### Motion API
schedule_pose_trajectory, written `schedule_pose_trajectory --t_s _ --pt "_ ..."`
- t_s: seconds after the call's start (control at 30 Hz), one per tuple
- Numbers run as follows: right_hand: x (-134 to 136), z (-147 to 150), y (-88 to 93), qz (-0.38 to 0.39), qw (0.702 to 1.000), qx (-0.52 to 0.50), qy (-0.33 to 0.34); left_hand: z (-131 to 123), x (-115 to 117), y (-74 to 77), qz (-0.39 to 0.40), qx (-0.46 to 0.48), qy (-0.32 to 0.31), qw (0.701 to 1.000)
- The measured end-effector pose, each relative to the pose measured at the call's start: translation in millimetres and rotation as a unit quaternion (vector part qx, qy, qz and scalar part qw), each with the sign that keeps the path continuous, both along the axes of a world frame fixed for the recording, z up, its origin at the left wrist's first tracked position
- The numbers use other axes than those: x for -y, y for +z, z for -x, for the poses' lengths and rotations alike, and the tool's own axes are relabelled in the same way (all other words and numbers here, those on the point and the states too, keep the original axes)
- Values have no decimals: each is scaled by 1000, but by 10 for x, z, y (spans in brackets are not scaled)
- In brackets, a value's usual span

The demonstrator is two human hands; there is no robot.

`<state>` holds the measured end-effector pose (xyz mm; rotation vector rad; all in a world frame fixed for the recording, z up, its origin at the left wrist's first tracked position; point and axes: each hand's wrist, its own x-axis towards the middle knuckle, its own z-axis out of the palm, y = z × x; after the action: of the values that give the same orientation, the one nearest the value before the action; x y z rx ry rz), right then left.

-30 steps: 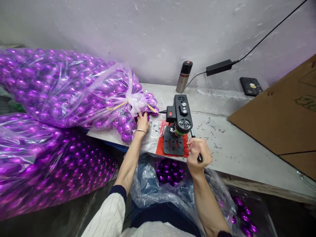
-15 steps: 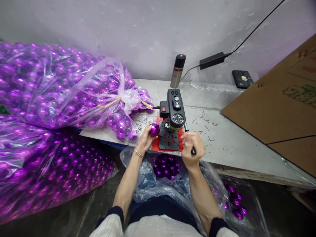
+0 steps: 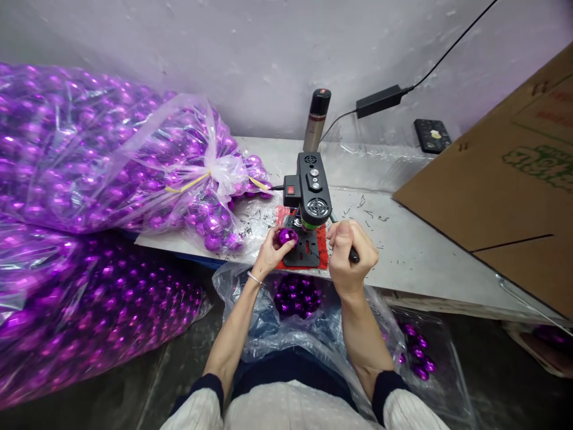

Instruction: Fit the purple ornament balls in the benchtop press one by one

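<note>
The faceted ball (image 3: 287, 238) in my left hand (image 3: 272, 249) has a mirror-bright, metallic purple skin. In my right hand (image 3: 351, 248) the lever grip (image 3: 354, 256) looks like smooth, glossy black plastic. The machine head (image 3: 308, 200) has a matt black casing with shiny, metal-looking buttons (image 3: 314, 172); its base plate (image 3: 299, 257) is flat, dull black. My bracelet (image 3: 255, 278) gleams like polished metal, and my sleeves (image 3: 197, 413) are textured white cloth with matt navy cuffs (image 3: 212, 388). The tied bag (image 3: 94, 149) is thin, crinkled, glossy clear plastic; the carton (image 3: 483, 203) is matt brown cardboard.
</note>
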<state>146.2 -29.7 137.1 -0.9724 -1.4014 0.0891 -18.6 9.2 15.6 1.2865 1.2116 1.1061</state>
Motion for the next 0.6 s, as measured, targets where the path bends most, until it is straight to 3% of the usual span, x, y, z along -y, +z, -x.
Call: schedule_pose_trajectory --t_s 0.13,0.4,0.6 --pt "21 -11 29 11 1000 7 8 -24 -17 21 -73 -93 -16 993" --pt "44 -37 -21 22 1000 16 2 -131 -19 104 -94 -170 -54 980" --pt "61 -51 -59 13 1000 19 10 -185 -77 -10 -181 -193 -43 964"
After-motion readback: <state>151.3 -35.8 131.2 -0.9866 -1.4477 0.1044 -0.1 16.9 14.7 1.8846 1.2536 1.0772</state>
